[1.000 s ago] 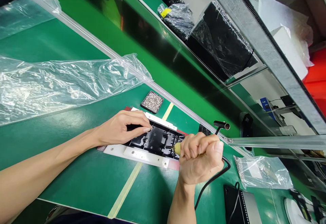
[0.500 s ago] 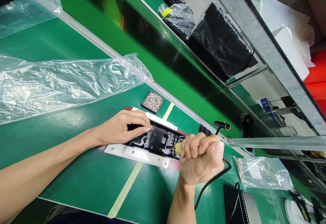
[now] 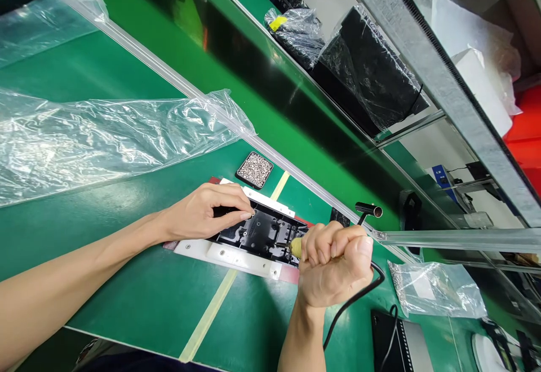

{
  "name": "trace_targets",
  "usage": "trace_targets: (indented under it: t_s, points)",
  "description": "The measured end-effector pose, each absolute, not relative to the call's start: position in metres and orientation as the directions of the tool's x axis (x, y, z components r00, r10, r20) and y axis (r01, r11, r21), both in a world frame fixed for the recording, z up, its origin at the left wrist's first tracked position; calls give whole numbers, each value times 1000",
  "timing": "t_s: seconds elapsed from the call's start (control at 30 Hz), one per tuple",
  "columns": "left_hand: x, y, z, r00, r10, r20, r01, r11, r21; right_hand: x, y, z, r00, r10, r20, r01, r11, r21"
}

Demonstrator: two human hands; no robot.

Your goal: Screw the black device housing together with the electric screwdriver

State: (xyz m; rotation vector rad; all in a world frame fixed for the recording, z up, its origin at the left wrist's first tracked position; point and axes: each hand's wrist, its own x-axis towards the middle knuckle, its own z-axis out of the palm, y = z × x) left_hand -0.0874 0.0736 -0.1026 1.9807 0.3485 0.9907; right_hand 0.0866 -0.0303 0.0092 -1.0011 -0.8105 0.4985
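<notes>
A long black plastic housing [image 3: 257,231] lies in a fixture with white side rails [image 3: 249,264]. My right hand [image 3: 336,262] is wrapped round a soldering iron [image 3: 296,247] with a yellowish grip and black cord; its thin metal tip points left, down into the housing. Over the housing's left end rests my left hand [image 3: 211,209], thumb and forefinger pinched on a tiny shiny piece, seemingly a small metal nut [image 3: 252,213]. A small black tray [image 3: 239,177] full of similar small metal pieces stands just behind the fixture.
Clear plastic sheeting [image 3: 105,141] covers the bench at left. A metal rail [image 3: 156,67] crosses behind the work, and a metal post [image 3: 448,238] extends right. A short tube holder [image 3: 368,209], a plastic bag [image 3: 439,288] and a black-and-grey box [image 3: 401,341] are at right.
Both hands, the soldering iron and the housing look almost unmoved. The whole view has shifted very slightly.
</notes>
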Motion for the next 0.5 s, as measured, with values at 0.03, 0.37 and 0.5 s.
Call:
trace_targets:
  t_s: [0.03, 0.37, 0.5]
  points:
    - [-87, 74, -103, 645, 568, 511, -124, -583, 803, 86, -30, 9, 616, 698, 365, -7, 468, -884]
    - [-88, 73, -102, 643, 567, 515, -125, -585, 801, 87, -31, 9, 614, 703, 360, -13, 465, -885]
    - [-87, 74, -103, 645, 565, 514, -125, -586, 801, 87, -30, 9, 613, 703, 360, -18, 468, -884]
